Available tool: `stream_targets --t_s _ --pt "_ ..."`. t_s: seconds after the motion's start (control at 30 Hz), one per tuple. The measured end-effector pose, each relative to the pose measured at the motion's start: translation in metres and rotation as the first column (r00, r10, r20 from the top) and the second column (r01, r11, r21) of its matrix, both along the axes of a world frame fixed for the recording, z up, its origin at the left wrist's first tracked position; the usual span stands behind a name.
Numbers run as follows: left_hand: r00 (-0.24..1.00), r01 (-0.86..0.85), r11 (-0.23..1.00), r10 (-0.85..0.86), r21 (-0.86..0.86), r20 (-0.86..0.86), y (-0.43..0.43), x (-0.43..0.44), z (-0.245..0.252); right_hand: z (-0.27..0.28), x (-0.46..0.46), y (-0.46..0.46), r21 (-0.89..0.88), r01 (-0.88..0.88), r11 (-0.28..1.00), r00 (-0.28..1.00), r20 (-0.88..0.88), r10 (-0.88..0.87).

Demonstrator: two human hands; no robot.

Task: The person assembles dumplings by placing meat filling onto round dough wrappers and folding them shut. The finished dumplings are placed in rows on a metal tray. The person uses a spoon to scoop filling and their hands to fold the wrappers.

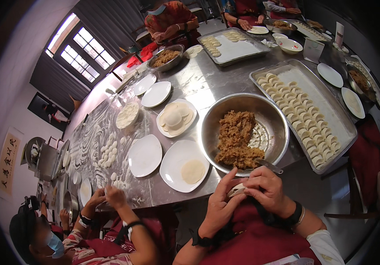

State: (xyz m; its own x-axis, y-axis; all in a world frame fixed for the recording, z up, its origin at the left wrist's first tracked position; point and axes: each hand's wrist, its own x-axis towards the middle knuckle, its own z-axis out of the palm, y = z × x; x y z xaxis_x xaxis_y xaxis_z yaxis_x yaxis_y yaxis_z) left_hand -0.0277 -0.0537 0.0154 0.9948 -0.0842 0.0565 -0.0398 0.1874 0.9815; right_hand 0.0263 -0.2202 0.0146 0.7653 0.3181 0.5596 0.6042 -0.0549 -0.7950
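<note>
Between my left hand (222, 202) and my right hand (267, 190), the fingertips of both pinch a folded dumpling (237, 190) near the table's edge. Just beyond them stands a large steel bowl (277, 132) with brown minced filling (234, 139) and a metal utensil (269, 165) leaning on its near rim. One round dough wrapper (193, 171) lies on a white plate (173, 159) left of the bowl. Rows of shaped dumplings (304, 122) fill the left part of a metal tray (335, 116) at the right.
A plate of stacked wrappers (175, 117), an unloaded white plate (145, 155), a bowl of flour (127, 115) and small dough pieces (108, 152) sit leftward on the floured steel table (90, 132). A co-worker's hands (110, 195) are at the near left edge. Another tray (233, 49) lies farther back.
</note>
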Motion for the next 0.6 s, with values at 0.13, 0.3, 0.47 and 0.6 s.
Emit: stream_targets --t_s 0.13,0.3,0.47,0.6 --pt "0.996 -0.08 0.98 0.084 -0.185 0.014 -0.007 0.001 -0.003 0.001 0.0 0.0 0.005 0.036 0.999 0.997 0.069 -0.036" --pt "0.994 -0.049 0.955 0.017 -0.292 -0.11 -0.015 -0.001 -0.011 -0.002 -0.004 0.001 0.035 0.044 0.998 0.999 -0.028 -0.043" --pt "1.0 0.013 0.999 -0.013 -0.033 0.002 -0.012 -0.006 -0.013 -0.005 -0.007 -0.002 0.021 0.059 0.998 0.998 0.025 -0.06" --pt "1.0 0.028 1.0 -0.027 -0.008 0.014 -0.012 -0.007 -0.014 -0.006 -0.009 -0.002 0.021 0.083 0.996 0.996 0.012 -0.084"
